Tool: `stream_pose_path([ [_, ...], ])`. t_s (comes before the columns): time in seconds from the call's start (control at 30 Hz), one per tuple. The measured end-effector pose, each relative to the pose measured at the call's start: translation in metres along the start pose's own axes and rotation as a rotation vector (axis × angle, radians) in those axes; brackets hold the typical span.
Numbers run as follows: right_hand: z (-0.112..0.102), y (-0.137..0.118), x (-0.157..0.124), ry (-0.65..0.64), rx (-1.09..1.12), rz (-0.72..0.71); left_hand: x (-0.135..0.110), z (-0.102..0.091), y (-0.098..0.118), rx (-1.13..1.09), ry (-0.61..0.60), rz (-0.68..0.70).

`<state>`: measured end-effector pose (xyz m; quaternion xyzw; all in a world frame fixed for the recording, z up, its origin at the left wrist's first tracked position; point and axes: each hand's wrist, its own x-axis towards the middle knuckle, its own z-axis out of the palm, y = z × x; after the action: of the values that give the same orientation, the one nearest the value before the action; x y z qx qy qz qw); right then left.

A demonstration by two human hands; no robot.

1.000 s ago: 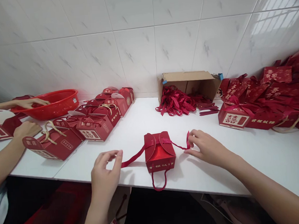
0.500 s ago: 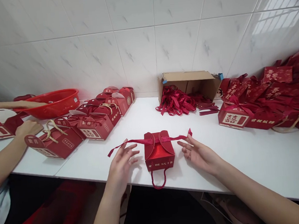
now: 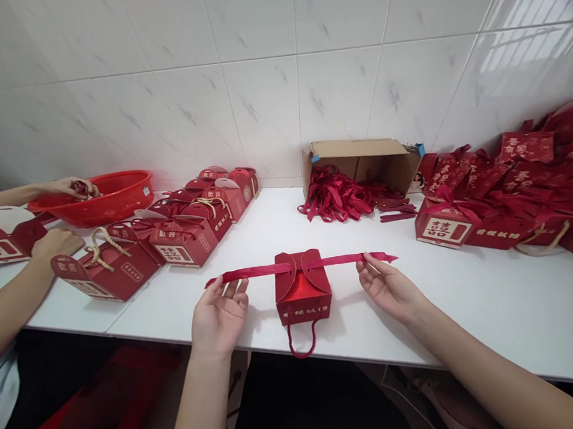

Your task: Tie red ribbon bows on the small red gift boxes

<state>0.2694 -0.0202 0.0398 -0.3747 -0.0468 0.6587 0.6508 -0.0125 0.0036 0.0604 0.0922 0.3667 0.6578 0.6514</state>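
Note:
A small red gift box (image 3: pixel 304 299) with printed characters stands in front of me, its two rounded flaps meeting on top. Through the flaps runs a dark pink ribbon (image 3: pixel 338 260), pulled out nearly straight to both sides. My left hand (image 3: pixel 221 315), palm turned up, has the left end of the ribbon between thumb and fingers. On the other side, my right hand (image 3: pixel 389 289) pinches the ribbon with a short tail sticking out past the fingertips. A twisted cord handle (image 3: pixel 303 354) hangs from the box over the table's front edge.
Several finished-looking red boxes (image 3: pixel 495 224) are piled at right. A cardboard box (image 3: pixel 360 146) spills loose ribbons (image 3: pixel 337 194) at the back. More gift boxes (image 3: pixel 182 239) stand left. A co-worker's hand (image 3: pixel 79 188) holds something small over a red basin (image 3: pixel 131 194).
Both hands have taken hold of the ribbon and drawn it out straighter and flatter. The co-worker's hand has risen from the basin with a small item.

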Motion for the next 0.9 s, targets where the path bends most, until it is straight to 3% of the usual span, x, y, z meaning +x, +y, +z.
stream_pose_path([
  [0.17,0.009,-0.011,-0.007,-0.074,-0.041,-0.237,-0.001,0.012,0.013,0.128,0.017,0.311],
  [0.43,0.045,-0.042,-0.010,-0.222,-0.224,-0.654,-0.011,0.044,0.041,0.284,-0.120,0.783],
  [0.63,0.083,-0.060,-0.019,-0.398,-0.424,-0.952,-0.022,0.079,0.047,0.367,-0.228,0.848],
  [0.9,0.114,-0.070,-0.029,-0.517,-0.540,-1.057,-0.030,0.107,0.042,0.459,-0.401,0.850],
])
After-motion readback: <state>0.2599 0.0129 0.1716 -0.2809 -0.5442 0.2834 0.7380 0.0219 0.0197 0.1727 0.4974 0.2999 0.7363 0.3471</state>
